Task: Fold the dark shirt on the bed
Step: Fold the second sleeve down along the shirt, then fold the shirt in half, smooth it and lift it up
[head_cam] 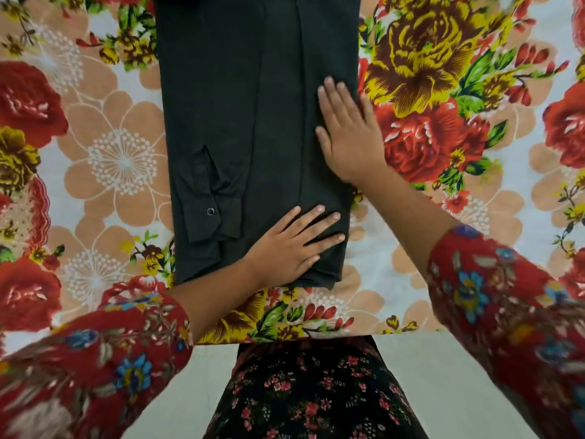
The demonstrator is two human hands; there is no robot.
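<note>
Dark shirt (pixel 253 122): narrow folded strip, centre frame, on floral bedsheet (pixel 443 74); left hand (pixel 291 248) flat at lower hem, right hand (pixel 348 134) flat at right edge, both ungrasping, seemingly pinning folds

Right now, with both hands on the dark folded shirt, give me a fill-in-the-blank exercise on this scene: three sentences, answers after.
1. The dark fabric shirt, folded into a long strip, lies on a bedsheet printed with large ______.
2. The left hand lies flat on the shirt's near end; the right hand lies flat along its ______ edge.
3. The small round metal snap sits on the ______ of the folded sleeve.
Missing words: flowers; right; cuff.
</note>
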